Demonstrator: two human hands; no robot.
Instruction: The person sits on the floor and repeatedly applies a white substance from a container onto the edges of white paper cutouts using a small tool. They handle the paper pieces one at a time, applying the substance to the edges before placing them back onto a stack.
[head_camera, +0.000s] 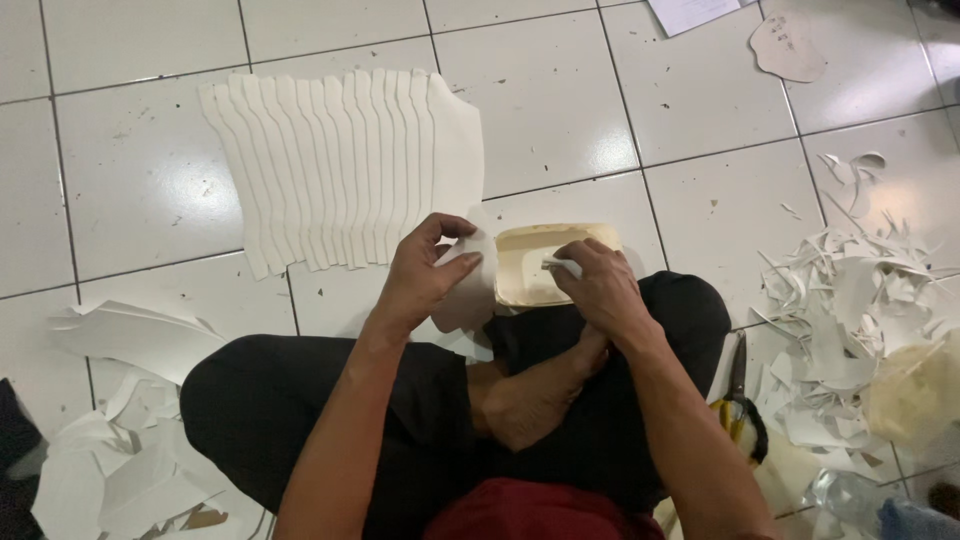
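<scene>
Crossed legs in black trousers (330, 400) sit nearest. Left hand (425, 275): fingers closed on a white cut paper piece (470, 285). Right hand (600, 290): fingers pinched on a small white applicator (562, 265) over the shallow cream plastic tray (520, 265), resting on white floor tiles (560, 100).

**White Tile Floor, Littered With Cut Pieces**

Spread across glossy white floor tiles (560, 90) with dark grout lines. Laid flat near the centre: a fanned row of overlapping white cut pieces (345, 165), edges stepped neatly. Heaped at right: a jagged pile of white offcuts (850, 300), with a yellowish lump (915, 390) beside it. Rested just left of that pile: scissors with yellow-and-black handles (740, 405). Scattered at lower left: more white scraps (120, 450). Far off at the top right: a paper sheet (690, 12) and a pale shaped template (788, 45).
</scene>
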